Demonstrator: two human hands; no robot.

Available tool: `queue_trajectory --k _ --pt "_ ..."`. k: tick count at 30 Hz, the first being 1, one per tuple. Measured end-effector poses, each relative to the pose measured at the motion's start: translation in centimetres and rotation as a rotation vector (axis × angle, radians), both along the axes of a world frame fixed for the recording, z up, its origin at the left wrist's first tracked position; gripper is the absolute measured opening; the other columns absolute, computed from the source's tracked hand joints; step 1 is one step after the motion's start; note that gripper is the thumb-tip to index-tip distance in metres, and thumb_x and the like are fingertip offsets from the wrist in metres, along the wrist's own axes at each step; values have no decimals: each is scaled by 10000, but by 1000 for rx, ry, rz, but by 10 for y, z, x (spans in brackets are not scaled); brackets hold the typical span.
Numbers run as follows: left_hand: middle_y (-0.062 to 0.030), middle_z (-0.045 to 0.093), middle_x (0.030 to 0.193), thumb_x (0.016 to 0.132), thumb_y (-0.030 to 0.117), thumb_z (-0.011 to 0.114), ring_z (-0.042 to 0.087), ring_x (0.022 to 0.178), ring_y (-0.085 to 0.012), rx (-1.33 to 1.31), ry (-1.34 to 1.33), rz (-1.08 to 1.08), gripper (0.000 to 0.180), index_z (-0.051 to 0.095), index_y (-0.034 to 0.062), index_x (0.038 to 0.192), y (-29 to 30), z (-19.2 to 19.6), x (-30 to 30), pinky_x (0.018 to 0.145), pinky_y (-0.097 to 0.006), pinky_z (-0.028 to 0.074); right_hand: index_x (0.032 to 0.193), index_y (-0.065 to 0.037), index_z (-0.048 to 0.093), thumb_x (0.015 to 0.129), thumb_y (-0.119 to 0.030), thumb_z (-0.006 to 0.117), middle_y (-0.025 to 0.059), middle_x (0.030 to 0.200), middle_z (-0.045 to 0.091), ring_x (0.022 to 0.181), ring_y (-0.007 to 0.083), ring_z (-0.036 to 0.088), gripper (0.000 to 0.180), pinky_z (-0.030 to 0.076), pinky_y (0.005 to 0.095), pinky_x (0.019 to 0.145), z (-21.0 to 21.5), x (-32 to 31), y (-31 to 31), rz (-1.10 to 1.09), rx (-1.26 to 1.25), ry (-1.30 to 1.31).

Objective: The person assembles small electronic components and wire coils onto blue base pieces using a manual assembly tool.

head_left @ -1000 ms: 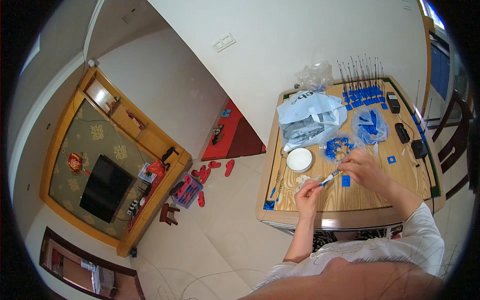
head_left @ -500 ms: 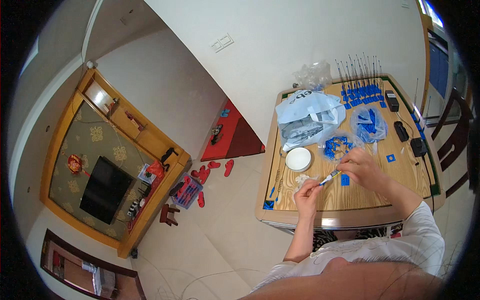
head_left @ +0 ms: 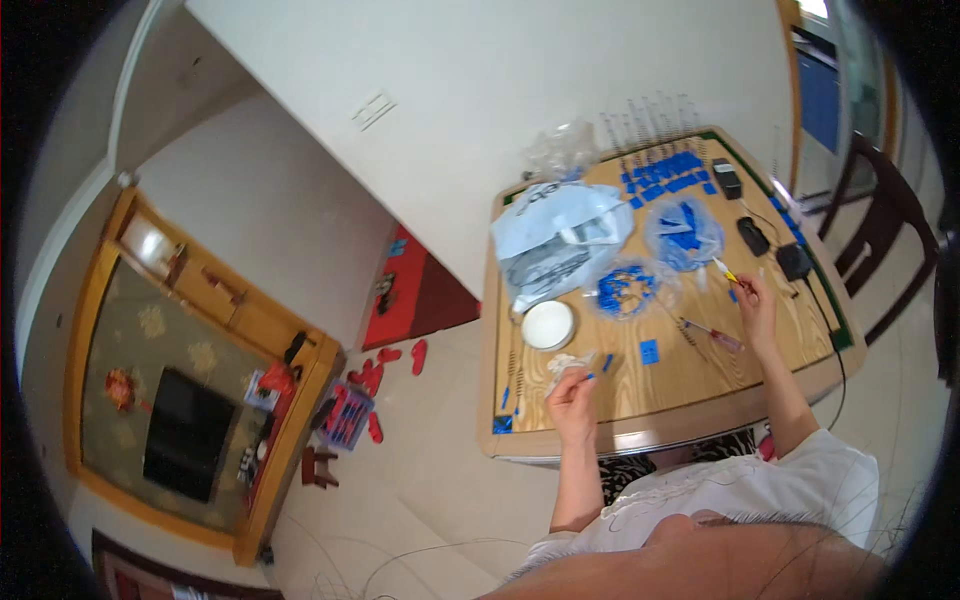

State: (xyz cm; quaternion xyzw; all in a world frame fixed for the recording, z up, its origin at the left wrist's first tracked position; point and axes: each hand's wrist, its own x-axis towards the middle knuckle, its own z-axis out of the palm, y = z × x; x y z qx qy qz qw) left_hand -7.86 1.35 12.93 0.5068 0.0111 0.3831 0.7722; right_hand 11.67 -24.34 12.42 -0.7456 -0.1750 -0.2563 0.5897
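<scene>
My left hand [head_left: 573,400] hovers over the table's near edge, fingertips pinched on a small blue piece [head_left: 590,377] that they mostly hide. Beside it lies crumpled white tissue [head_left: 568,364]. Off to the right, my right hand [head_left: 759,303] grips a slender yellow tube with a white tip [head_left: 728,272], its tip pointing away from me. Between the hands rest a blue flat piece [head_left: 649,351], a short blue strip [head_left: 608,363], a coil spring [head_left: 686,332] and a tool with a reddish handle [head_left: 727,341]. Farther back are two clear bags of blue parts [head_left: 627,290], [head_left: 684,234].
A white bowl [head_left: 548,326] stands left, before a pale blue plastic bag [head_left: 560,235]. Upright springs on blue bases [head_left: 665,175] fill the back. Black adapters [head_left: 794,262] with a cable line the right side. A dark chair [head_left: 880,215] stands beyond.
My hands have parted. The right one has moved right with the yellow tube, away from the blue piece in my left hand. The whole view has shifted.
</scene>
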Motion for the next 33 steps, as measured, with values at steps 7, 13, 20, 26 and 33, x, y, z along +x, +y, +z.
queue_trajectory --k 7,13,20,26,33 --pt "-114 585 868 725 -146 584 545 845 -171 -70 -30 -67 159 628 -51 845 -7 6 5 785 -262 432 904 -36 644 799 -155 633 152 798 603 737 309 590 159 462 391 662 -98 42 -61 -362 -347 213" --pt "-116 587 879 729 -151 576 545 856 -172 -73 -47 -88 168 628 -53 856 -9 6 5 794 -263 429 921 -44 654 800 -153 629 138 877 590 882 314 559 165 413 415 801 -85 29 -57 -360 -518 300" --pt "-113 583 881 738 -141 592 545 847 -166 -63 -39 -81 157 626 -59 868 -6 3 0 775 -250 434 867 -42 632 798 -155 623 128 891 574 920 298 547 133 408 415 787 -52 14 -34 -417 -454 61" --pt "-109 582 853 770 -78 611 529 781 -189 -54 -24 -61 136 617 -27 896 -7 2 2 728 -300 427 828 -48 625 772 -132 612 132 811 594 808 309 580 102 453 409 699 -53 -6 30 89 -605 149" --pt "-109 588 877 775 -72 611 538 794 -186 -69 -40 -75 139 626 -24 905 -5 1 -3 723 -300 445 740 -34 645 766 -274 641 149 807 636 789 325 613 241 480 425 701 -46 24 61 112 -946 214"
